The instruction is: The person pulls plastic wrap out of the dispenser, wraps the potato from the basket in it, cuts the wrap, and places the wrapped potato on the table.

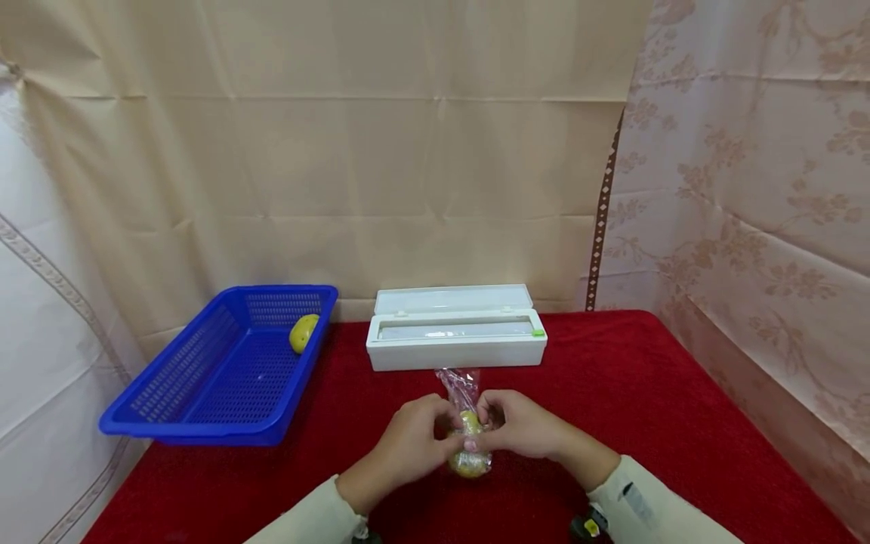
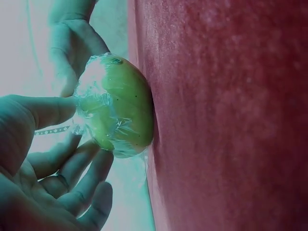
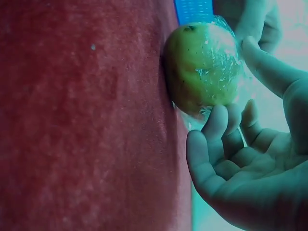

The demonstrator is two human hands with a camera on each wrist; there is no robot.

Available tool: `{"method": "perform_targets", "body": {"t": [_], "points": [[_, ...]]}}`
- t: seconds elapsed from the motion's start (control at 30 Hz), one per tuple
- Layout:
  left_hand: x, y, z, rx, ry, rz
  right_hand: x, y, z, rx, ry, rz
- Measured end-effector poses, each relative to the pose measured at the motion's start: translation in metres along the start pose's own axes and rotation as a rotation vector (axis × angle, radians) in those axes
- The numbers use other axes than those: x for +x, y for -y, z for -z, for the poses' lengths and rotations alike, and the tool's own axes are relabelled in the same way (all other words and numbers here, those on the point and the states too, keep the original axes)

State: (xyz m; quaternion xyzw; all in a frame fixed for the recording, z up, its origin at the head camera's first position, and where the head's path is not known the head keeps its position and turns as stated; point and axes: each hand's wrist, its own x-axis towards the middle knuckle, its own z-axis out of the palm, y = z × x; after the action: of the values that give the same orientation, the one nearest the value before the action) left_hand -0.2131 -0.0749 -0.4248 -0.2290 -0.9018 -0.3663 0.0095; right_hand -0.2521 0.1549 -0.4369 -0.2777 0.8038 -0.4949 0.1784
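Observation:
A yellow mango [image 1: 469, 465] wrapped in clear plastic film rests on the red cloth, between both hands. A loose end of the plastic wrap [image 1: 460, 384] sticks out beyond it, toward the white box. My left hand [image 1: 416, 438] holds the wrapped fruit from the left, its thumb on the crinkled film in the left wrist view. From the other side my right hand [image 1: 526, 427] holds it too, thumb on the film and curled fingertips [image 3: 216, 118] at the fruit's side. Dark specks dot the mango's skin [image 2: 127, 89] in the left wrist view.
Just beyond the hands stands a white plastic-wrap dispenser [image 1: 457, 357], lid raised, with a green slider [image 1: 538, 333] at its right end. On the left is a blue plastic basket [image 1: 197, 431] with another yellow mango [image 1: 303, 334] against its right wall. Red cloth [image 1: 652, 423] covers the table.

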Motion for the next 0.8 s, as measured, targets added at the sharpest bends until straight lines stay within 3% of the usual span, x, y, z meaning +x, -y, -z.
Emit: {"method": "perform_targets", "body": {"t": [0.17,0.3,0.57,0.8], "points": [[-0.002,0.005,0.002,-0.053,0.030,0.042,0.007,-0.008,0.002,0.184,-0.001,-0.111],[-0.003,0.007,0.003,-0.064,0.045,0.032,0.010,-0.012,0.002,0.283,-0.003,-0.159],[-0.005,0.009,0.005,-0.081,0.022,0.038,0.008,-0.011,0.003,0.181,-0.020,-0.146],[-0.008,0.009,0.004,0.017,0.018,-0.016,0.003,-0.016,0.012,0.171,0.125,-0.060]]}}
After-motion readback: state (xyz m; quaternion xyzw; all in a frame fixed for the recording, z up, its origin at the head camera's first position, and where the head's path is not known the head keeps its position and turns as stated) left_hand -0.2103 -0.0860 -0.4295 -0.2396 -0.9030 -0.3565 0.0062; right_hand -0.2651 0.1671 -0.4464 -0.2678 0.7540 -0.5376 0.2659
